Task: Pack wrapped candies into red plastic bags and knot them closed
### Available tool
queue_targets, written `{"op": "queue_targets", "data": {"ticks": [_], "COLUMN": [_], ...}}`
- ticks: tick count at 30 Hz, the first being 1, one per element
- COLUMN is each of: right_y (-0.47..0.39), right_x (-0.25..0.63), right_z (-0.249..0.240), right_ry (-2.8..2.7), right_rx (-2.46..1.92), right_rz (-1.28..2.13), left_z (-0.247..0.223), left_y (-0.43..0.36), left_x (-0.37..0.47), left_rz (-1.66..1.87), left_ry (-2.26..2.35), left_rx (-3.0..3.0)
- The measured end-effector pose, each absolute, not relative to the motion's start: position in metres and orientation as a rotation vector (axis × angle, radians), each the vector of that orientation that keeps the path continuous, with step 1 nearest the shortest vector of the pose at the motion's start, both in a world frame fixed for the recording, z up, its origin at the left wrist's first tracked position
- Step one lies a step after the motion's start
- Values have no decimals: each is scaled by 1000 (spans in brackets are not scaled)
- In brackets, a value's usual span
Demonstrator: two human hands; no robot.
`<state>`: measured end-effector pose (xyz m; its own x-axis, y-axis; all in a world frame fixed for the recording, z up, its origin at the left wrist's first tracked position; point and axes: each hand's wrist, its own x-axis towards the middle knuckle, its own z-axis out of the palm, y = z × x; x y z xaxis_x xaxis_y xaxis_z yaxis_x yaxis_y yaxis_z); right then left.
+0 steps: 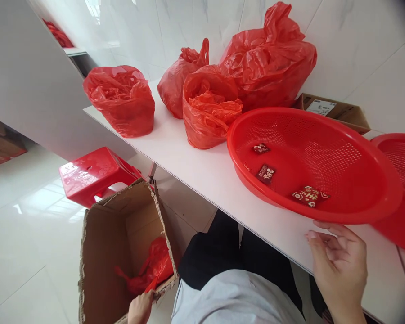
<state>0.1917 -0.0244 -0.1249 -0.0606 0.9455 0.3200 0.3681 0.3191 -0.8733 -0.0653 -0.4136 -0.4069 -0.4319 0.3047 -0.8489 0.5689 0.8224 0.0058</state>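
Observation:
Down at the near edge of the cardboard box (87,252), my left hand (141,308) is closed on the end of a red plastic bag (155,261). The rest of that bag hangs inside the box. My right hand (342,265) is empty, palm up, with its fingers loosely curled and the thumb apart. It is just below the rim of a large red plastic basket (324,157), its fingertips close to the rim; I cannot tell whether they touch. Several small wrapped packets, among them a dark red packet (265,173) and a larger patterned packet (310,196), lie in the basket.
Several stuffed red bags stand on the white table (195,173), one bag (121,103) at its far left end. Another red basket (401,157) is at the right. A low cardboard box (351,114) lies by the wall. A red stool (91,173) stands behind the floor box.

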Motion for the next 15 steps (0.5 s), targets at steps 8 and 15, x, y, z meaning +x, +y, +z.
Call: {"op": "queue_targets", "data": {"ticks": [8,15], "right_y": [-24,-23], "right_x": [191,195], "right_z": [-126,-130], "right_ry": [-1606,-1626], "right_rx": [-1240,-1225], "right_rz": [727,712], "left_z": [-416,-419], "left_y": [-314,-243], "left_x": [-87,-109], "left_rz": [-256,-182], "left_ry": [2177,2246], "left_rx": [759,809]}}
